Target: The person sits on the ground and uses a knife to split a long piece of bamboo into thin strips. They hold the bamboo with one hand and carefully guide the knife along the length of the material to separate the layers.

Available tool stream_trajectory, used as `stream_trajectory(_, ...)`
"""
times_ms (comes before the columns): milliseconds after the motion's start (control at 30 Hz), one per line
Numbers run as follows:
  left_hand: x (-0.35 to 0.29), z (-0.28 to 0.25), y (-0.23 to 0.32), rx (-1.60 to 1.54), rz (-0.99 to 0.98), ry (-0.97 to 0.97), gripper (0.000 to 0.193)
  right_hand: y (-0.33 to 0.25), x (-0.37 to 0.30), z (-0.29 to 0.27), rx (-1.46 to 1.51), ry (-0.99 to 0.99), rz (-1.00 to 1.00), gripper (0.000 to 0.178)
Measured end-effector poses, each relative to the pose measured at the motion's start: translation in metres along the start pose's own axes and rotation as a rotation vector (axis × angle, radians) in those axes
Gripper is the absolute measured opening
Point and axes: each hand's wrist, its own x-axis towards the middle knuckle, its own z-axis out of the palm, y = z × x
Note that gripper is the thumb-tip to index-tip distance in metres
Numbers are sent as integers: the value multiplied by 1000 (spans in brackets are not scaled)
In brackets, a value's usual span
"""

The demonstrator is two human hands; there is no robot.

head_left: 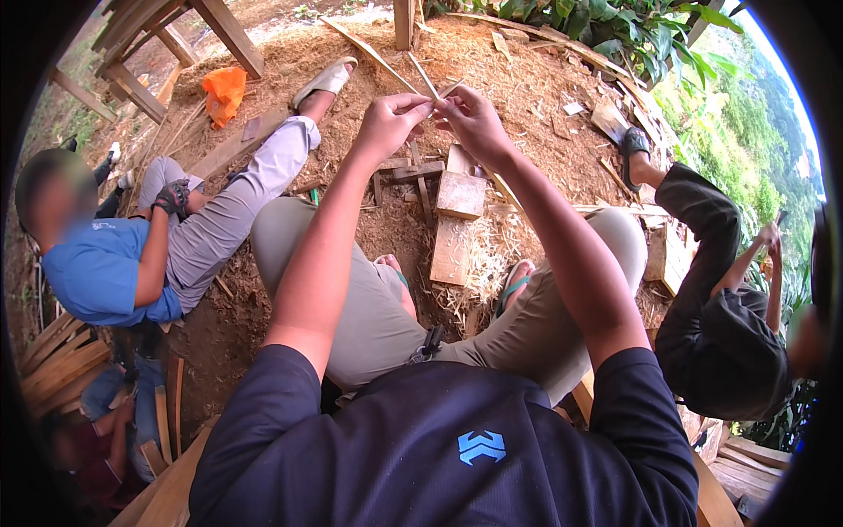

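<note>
Both arms are stretched forward, and the two hands meet at the upper middle. My left hand is closed in a pinch, its fingertips touching those of the other hand. My right hand pinches too, at the lower end of a thin pale wood strip that sticks up between the fingers. A longer pale strip slants from the far left down to just behind my left hand; I cannot tell if it is held or lies on the ground. Short sawn wood blocks lie below the hands, between my feet.
Wood shavings and offcuts cover the dirt. At left sits a person in a blue shirt, with an orange bag beyond. Another person in dark clothes sits at right. Wooden posts stand at the far left, plants at the far right.
</note>
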Motion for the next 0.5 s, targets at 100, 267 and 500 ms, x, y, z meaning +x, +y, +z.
stream_trajectory(100, 4, 0, -9, 5, 23, -1, 25, 3, 0, 0, -31, 21, -37, 24)
stream_trajectory(267, 8, -1, -17, 67, 79, 11, 24, 2, -1, -2, -172, 57, -75, 22)
stream_trajectory(500, 2, -2, -9, 147, 121, 25, 22, 8, 2, -7, -298, 23, -116, 22)
